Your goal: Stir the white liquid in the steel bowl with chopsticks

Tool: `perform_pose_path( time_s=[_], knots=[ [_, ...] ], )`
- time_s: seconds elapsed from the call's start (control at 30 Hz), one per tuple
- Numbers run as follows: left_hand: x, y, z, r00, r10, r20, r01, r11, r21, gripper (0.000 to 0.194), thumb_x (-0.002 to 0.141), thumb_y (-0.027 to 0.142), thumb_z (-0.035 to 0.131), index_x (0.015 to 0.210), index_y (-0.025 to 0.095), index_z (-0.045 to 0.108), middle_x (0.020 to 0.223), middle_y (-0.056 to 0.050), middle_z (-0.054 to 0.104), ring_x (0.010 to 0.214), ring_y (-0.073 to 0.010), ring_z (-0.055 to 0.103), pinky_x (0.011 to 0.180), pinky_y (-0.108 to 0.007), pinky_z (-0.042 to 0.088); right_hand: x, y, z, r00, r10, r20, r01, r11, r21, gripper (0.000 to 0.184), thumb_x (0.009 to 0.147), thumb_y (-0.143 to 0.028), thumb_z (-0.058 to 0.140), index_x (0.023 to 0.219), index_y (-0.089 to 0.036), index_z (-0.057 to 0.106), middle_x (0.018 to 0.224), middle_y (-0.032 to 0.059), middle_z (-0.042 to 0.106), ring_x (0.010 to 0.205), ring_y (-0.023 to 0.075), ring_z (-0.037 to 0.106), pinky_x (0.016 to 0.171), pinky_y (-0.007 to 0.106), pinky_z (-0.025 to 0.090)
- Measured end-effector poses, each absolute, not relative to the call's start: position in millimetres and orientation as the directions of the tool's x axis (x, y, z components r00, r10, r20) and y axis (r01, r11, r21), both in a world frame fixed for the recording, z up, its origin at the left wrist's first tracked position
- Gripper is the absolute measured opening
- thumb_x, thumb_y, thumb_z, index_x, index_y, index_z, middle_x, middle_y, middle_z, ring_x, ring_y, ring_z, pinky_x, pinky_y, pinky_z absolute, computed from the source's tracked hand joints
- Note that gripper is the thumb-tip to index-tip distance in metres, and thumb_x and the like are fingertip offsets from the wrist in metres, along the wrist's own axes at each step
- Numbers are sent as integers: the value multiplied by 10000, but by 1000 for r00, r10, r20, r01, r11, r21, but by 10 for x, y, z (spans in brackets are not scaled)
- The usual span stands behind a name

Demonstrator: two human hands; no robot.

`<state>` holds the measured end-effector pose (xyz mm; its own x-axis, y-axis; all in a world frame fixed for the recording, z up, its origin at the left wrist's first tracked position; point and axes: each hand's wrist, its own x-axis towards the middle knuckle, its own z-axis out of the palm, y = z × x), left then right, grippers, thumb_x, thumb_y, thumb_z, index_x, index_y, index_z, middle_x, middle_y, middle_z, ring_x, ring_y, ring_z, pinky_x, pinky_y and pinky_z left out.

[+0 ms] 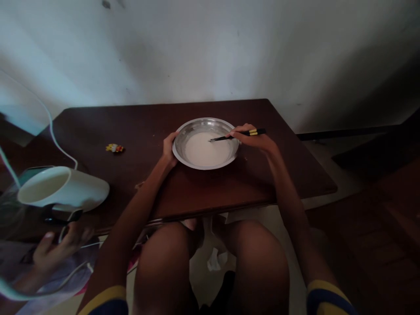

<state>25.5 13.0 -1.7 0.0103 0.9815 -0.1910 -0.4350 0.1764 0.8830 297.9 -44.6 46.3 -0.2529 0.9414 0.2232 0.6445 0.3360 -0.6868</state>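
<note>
A round metal bowl [183, 161] stands on the dark brown table, a pale, creamy liquid [206, 151] in it. My left hand [169, 148] grips the bowl's left rim, the thumb side up along the edge. In my right hand [254, 138] is a pair of black chopsticks [251, 132] with gold bands, held at a slant over the right rim. Their tips reach the liquid near the middle of the bowl. Whether the right hand also touches the rim is hard to tell.
On the table [138, 122] lies a small yellow, white and red toy figure [114, 148]. A white pitcher-like container [92, 188] is at the left, with white cables around it. Another person's hand [59, 249] is below it. Crumpled white paper [215, 259] lies on the floor.
</note>
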Motion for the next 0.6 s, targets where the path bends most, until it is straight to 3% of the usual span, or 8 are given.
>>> perform_pose_path(
  time_s=[0.2, 0.37, 0.47, 0.6],
  knots=[
    [257, 141, -31, 0, 979, -202, -446, 181, 876, 172, 706, 306, 716, 586, 194, 662, 580, -34, 665, 818, -255, 713, 777, -325, 573, 2961, -608, 532, -464, 872, 157, 568, 429, -702, 332, 916, -502, 591, 980, -270, 819, 1016, 23, 771, 1093, 182, 605, 974, 305, 475],
    [256, 152, -38, 22, 978, -208, -451, 195, 871, 163, 716, 326, 694, 621, 195, 671, 598, -37, 680, 835, -255, 715, 772, -333, 579, 2881, -429, 456, -346, 921, 180, 649, 373, -663, 296, 951, -368, 548, 1021, -252, 811, 1028, 16, 776, 1009, 169, 637, 926, 307, 480],
    [255, 148, -31, 18, 976, -218, -450, 203, 870, 160, 702, 303, 695, 584, 208, 644, 573, -39, 665, 846, -266, 715, 769, -335, 576, 3040, -529, 472, -299, 929, 219, 668, 367, -648, 290, 939, -394, 566, 1006, -258, 813, 1016, 23, 775, 1034, 188, 612, 938, 330, 471],
    [255, 153, -42, 6, 973, -229, -452, 207, 868, 171, 691, 305, 705, 578, 200, 631, 575, -40, 659, 843, -276, 716, 768, -344, 577, 2968, -630, 513, -523, 832, 187, 543, 494, -679, 334, 938, -479, 565, 1002, -262, 811, 1018, 22, 776, 1030, 183, 603, 957, 329, 471]
  ],
)
